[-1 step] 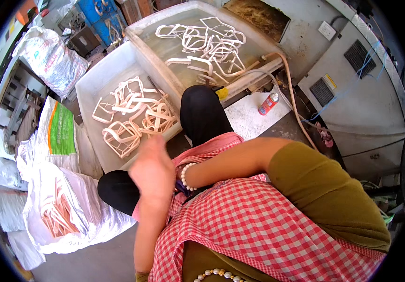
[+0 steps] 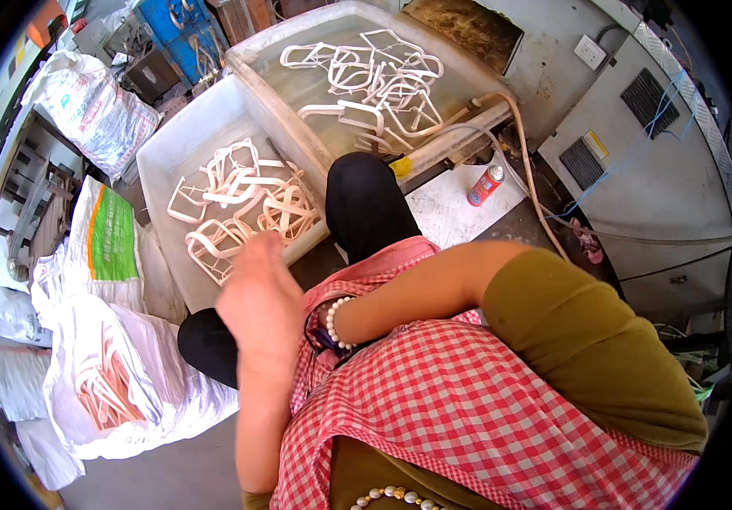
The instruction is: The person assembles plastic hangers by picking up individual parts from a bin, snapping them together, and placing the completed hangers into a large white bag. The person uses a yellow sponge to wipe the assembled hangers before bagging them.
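Observation:
My left hand (image 2: 260, 293) is raised in front of my lap, just above my knee, and smeared by motion. Its fingers blur together, so whether anything is in them cannot be made out. Across my lap comes my right forearm (image 2: 417, 293), with a white bead bracelet (image 2: 337, 323) at the wrist. The right hand itself is tucked behind the left hand and the red checked cloth (image 2: 459, 382), its fingers hidden. Beyond my left hand, a heap of pale pinkish bent strip frames (image 2: 243, 183) lies in a whitish plastic tub (image 2: 162, 161).
A second, larger tub (image 2: 255, 47) holds water and more pale frames (image 2: 383, 81). At the left, an open white sack (image 2: 158, 425) contains pinkish strips (image 2: 107, 391). A red spray can (image 2: 486, 185) stands on a white sheet (image 2: 442, 204). A hose (image 2: 523, 153) runs down beside a grey cabinet (image 2: 638, 204).
My left hand has shifted slightly to the left and toward me. The right arm and the tubs look the same.

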{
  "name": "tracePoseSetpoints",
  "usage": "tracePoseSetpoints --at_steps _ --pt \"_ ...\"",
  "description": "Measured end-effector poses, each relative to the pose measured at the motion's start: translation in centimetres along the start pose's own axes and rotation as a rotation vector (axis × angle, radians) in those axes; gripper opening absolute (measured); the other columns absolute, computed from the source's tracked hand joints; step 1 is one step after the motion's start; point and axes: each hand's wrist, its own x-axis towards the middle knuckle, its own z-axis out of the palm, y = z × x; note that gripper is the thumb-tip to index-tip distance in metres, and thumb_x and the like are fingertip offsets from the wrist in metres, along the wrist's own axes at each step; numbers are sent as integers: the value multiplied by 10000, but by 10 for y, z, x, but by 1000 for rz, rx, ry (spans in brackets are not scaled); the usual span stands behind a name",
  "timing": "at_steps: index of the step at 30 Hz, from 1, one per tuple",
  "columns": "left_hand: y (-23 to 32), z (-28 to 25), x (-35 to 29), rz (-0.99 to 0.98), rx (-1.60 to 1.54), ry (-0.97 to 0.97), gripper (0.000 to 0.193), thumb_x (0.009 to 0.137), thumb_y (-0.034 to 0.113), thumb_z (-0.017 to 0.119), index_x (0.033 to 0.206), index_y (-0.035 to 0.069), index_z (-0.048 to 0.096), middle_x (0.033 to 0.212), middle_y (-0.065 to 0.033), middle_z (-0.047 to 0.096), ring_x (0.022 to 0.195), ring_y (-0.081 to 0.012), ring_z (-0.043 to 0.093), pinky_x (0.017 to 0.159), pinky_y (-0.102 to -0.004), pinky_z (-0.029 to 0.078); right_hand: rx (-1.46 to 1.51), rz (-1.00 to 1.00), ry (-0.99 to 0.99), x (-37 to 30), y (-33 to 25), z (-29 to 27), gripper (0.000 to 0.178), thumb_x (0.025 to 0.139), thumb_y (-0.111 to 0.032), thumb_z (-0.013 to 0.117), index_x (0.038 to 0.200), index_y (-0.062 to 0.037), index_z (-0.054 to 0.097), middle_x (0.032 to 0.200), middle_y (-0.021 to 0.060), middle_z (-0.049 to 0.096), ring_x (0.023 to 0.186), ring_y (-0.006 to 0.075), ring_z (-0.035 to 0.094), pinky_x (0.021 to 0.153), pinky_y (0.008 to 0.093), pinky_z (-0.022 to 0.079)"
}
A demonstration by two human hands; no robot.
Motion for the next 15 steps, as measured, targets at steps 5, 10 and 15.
tracePoseSetpoints --at_steps 5,10,15 --pt "-32 -3 -11 -198 -182 -454 305 860 255 652 1034 7 619 782 -149 647 723 -291 640 680 -360 500 131 128 -76 -22 0 -3 284 845 -232 508 951 -21 666 968 166 664 904 288 627 820 411 475" --pt "-52 22 -66 -274 -471 -773 266 859 241 673 983 15 608 771 -119 635 688 -196 601 653 -313 481 238 211 -16 -54 -12 -11 263 831 -211 522 924 -12 666 949 184 664 870 306 633 802 410 485" --pt "-53 26 -81 -206 -522 -655 156 915 170 592 917 14 596 729 -100 614 647 -168 567 604 -302 455 324 312 236 -88 -54 -37 243 818 -191 536 898 -2 665 929 202 664 836 325 639 784 408 495"
